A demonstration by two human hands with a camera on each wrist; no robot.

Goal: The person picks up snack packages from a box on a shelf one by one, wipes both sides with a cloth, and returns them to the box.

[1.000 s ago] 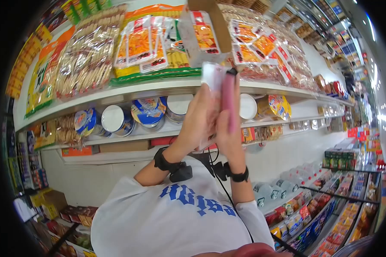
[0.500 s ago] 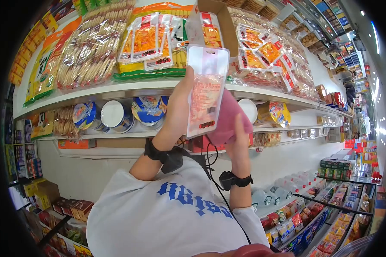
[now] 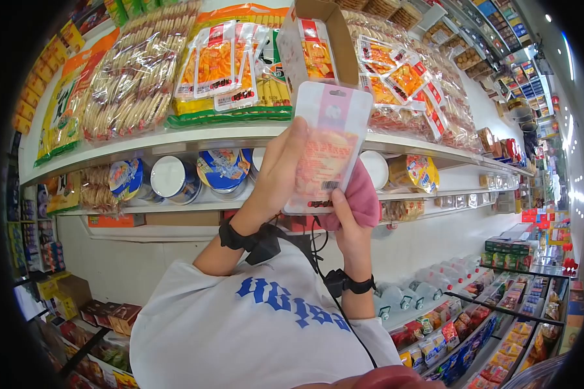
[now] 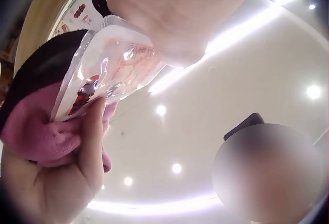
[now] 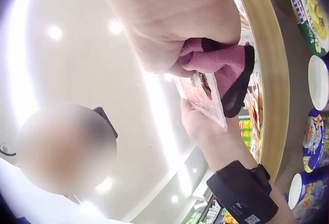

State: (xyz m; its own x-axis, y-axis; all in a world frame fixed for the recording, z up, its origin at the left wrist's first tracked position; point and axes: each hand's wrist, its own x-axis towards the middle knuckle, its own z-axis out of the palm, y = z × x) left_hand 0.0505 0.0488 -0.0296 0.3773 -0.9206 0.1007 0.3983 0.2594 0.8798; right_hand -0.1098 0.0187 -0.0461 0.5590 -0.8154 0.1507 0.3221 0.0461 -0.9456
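Observation:
A flat snack packet (image 3: 324, 152) with a white-pink top and orange contents is held upright in front of the top shelf. My left hand (image 3: 276, 172) grips its left edge, thumb in front. My right hand (image 3: 349, 227) holds a pink cloth (image 3: 365, 194) with a dark edge behind the packet, and its thumb presses the packet's lower edge. In the left wrist view the packet (image 4: 110, 75) lies over the cloth (image 4: 41, 126). In the right wrist view the cloth (image 5: 226, 64) is bunched in my right hand (image 5: 169, 23), above the packet (image 5: 203, 98) and my left hand (image 5: 205, 126).
The top shelf (image 3: 175, 139) carries cracker bags (image 3: 133, 71), hanging orange packets (image 3: 214, 61) and an open cardboard box (image 3: 328, 32). Lidded noodle cups (image 3: 169, 178) line the shelf below. An aisle with bottles and low racks (image 3: 493, 305) runs to the right.
The packet turned from edge-on to face me, then tilted right and dropped a little. My right hand with the cloth sank behind it and its thumb came onto the packet's lower edge.

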